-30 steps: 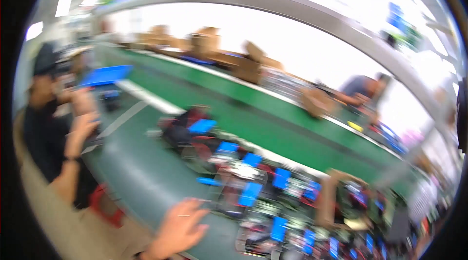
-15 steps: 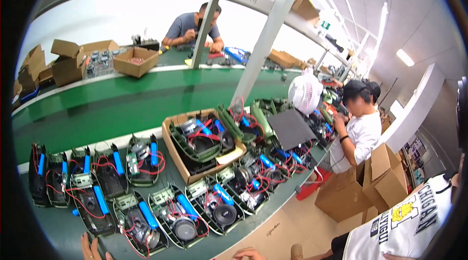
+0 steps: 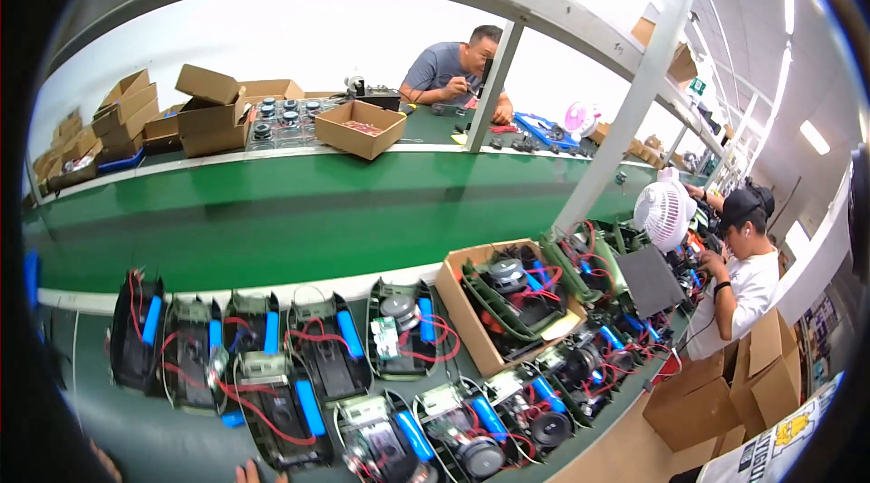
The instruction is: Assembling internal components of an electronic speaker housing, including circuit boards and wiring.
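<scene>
We cannot tell the grip of left hand [image 3: 105, 463] or right hand [image 3: 250, 472]; loose red wires [image 3: 248, 387] could snag us.

white wall [image 3: 299, 34], bright ceiling lights [image 3: 814, 137]

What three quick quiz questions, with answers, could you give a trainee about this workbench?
1. What colour are the cylindrical cells in the open speaker casings?
2. The person's fingertips at the picture's lower edge are: a) gloved, b) bare, c) taped.
3. True or false: the white fan appears to the right of the cardboard box holding casings.

Key: 1. Blue. 2. b. 3. True.
</scene>
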{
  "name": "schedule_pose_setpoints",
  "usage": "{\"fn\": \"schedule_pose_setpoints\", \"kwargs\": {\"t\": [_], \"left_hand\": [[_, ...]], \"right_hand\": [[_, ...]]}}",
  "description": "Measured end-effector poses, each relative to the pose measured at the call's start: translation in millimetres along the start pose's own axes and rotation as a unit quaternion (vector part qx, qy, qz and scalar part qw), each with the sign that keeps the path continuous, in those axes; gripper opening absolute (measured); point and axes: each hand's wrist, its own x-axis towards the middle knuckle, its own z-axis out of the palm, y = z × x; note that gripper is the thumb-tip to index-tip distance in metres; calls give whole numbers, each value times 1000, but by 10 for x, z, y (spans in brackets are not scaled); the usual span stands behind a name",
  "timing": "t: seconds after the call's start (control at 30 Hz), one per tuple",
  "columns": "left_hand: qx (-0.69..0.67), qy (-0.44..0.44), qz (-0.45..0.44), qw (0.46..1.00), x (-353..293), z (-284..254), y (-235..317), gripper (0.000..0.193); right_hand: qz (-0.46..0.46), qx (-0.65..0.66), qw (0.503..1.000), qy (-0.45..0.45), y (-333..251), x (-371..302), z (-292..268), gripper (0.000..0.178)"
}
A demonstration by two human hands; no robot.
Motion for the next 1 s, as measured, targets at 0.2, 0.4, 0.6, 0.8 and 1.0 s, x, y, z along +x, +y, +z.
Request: {"fn": "schedule_pose_setpoints", "kwargs": {"t": [0.2, 0.4, 0.6, 0.8, 1.0], "left_hand": [[28, -40, -32, 998, -76, -32, -82, 51], [40, -33, -19, 998, -29, -17, -84, 53], [6, -5, -8, 1000, -95, -30, 46, 53], [10, 32, 3, 999, -261, -56, -13, 55], [25, 51, 31, 998, -205, 34, -16, 54]], "right_hand": [[-29, -110, 993, 12, -112, 253, 363, 50], [-122, -215, 968, 33, -36, 585, 577, 52], [-192, -331, 921, 65, 643, 278, 629, 53], [-256, -300, 914, 92, 78, -617, 341, 45], [-417, -32, 908, 18, -1491, -3206, -319, 36]]}}
